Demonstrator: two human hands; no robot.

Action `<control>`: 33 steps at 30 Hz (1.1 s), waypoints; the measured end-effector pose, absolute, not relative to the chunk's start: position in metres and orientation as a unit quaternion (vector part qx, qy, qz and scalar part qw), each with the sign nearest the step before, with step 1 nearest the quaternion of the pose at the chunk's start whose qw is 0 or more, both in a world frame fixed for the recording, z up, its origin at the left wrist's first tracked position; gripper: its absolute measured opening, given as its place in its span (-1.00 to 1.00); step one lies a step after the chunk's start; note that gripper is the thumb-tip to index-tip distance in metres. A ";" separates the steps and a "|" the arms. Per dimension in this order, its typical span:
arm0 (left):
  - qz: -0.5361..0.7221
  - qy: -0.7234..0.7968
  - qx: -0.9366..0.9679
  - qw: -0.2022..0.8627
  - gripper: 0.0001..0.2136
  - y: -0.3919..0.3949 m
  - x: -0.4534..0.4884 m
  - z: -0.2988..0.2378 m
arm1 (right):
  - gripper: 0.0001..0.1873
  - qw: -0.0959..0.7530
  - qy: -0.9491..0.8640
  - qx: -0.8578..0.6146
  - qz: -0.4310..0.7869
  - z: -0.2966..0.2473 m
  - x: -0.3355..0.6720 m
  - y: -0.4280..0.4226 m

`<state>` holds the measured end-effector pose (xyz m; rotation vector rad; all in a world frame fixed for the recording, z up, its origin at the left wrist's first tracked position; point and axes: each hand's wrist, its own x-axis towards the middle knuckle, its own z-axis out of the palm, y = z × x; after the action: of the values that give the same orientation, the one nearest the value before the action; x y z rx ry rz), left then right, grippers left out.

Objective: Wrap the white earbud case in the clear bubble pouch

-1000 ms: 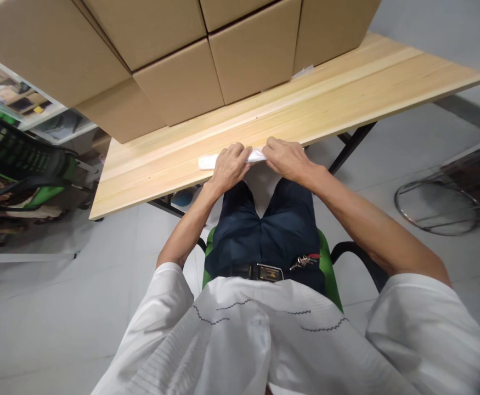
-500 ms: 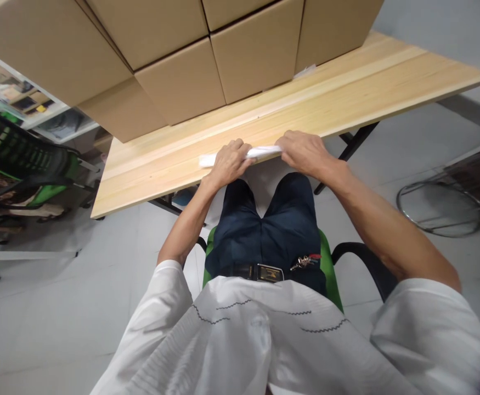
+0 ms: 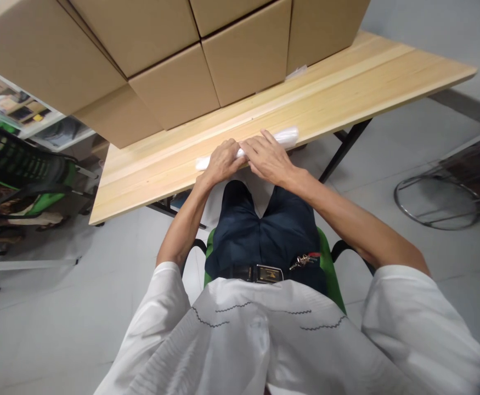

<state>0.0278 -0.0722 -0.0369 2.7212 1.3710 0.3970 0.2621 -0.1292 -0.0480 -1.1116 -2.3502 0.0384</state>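
A long white folded strip, cloth or paper [image 3: 286,136], lies along the near edge of a pale wooden table [image 3: 346,88]. My left hand [image 3: 222,161] is curled over its left part, with the strip's left end showing past the fingers. My right hand [image 3: 267,157] lies on the middle of the strip, fingers stretched out flat and pressing it down. The strip's right end sticks out beyond my right fingertips. I sit on a green chair, legs under the table edge.
Several large cardboard boxes [image 3: 174,82] are stacked along the far side of the table. A green chair [image 3: 21,164] stands at the left on the grey floor. A round metal stool frame [image 3: 433,200] stands at the right.
My right hand slid out to the right along the strip, then came back to the middle and now lies flat with its fingers stretched out. The left hand stayed put.
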 end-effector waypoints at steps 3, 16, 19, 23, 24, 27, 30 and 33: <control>0.147 0.445 0.881 0.059 -0.51 -0.068 0.027 -0.036 | -0.16 0.265 -0.869 -0.417 0.017 -0.048 0.259 -0.122; 0.301 0.339 0.819 0.351 -0.44 -0.040 0.030 -0.019 | -0.09 0.230 -0.876 -0.424 -0.021 -0.041 0.255 -0.093; 0.307 0.353 0.807 0.361 -0.50 -0.031 0.030 -0.018 | -0.05 0.231 -0.872 -0.431 -0.011 -0.037 0.253 -0.085; 0.291 0.338 0.807 0.387 -0.65 -0.028 0.026 -0.015 | -0.13 0.233 -0.867 -0.440 -0.012 -0.038 0.255 -0.078; 0.286 0.330 0.809 0.393 -0.67 -0.029 0.026 -0.014 | -0.21 0.231 -0.865 -0.444 -0.021 -0.040 0.256 -0.077; 0.271 0.317 0.818 0.395 -0.65 -0.031 0.025 -0.013 | -0.48 0.207 -0.859 -0.465 -0.055 -0.042 0.260 -0.076; 0.249 0.313 0.838 0.371 -0.57 -0.034 0.027 -0.014 | -0.59 0.157 -0.848 -0.501 -0.073 -0.036 0.261 -0.081; 0.216 0.337 0.863 0.307 -0.55 -0.041 0.030 -0.012 | -0.55 0.104 -0.828 -0.546 -0.076 -0.024 0.259 -0.091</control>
<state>0.0302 -0.0410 -0.0124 2.2840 0.8903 0.5723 0.2589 -0.0908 -0.0243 -1.6118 -2.4416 -0.2246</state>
